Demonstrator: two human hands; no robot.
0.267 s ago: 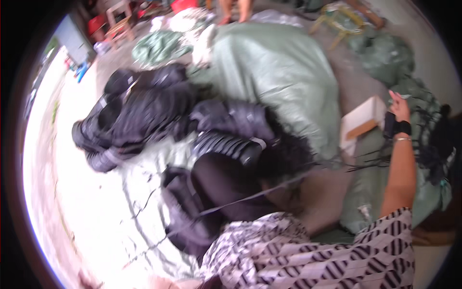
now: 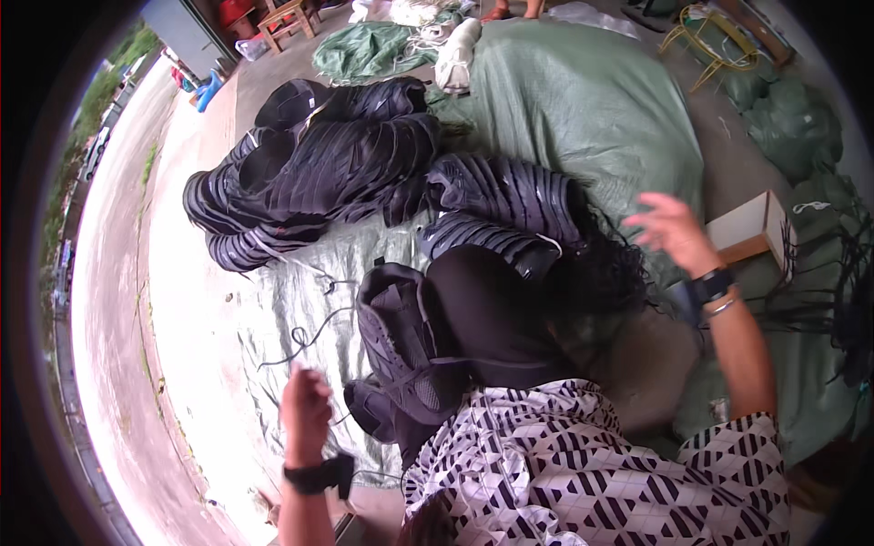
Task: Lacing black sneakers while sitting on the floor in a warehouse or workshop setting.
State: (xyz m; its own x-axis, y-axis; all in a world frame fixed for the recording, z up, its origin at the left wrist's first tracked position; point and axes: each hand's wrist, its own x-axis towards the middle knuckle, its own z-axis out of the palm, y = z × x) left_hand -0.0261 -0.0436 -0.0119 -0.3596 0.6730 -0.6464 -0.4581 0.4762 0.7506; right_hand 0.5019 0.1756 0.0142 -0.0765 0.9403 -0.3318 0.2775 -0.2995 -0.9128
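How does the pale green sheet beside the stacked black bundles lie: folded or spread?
Spread: the pale green sheet lies out across the ground, wrinkled, with a broad stretch showing beside the black bundles.

A soft black shoe [image 2: 401, 332], bumpy like a net on its front part, leans against a bent black knee. Its wide opening shows at the top, and the closed toe points down toward the patterned shirt. Another dark piece [image 2: 369, 408] peeks out under it, partly hidden. A thin black string [image 2: 300, 343] makes a little loop on the pale green sheet [image 2: 305, 309], near the sheet's left edge, beside the shoe. The left hand [image 2: 307, 408] is just below the string, fingers curled; whether it holds anything is hard to see. The right hand [image 2: 674, 232] is up with spread fingers, near a messy black clump of strands [image 2: 621, 268].
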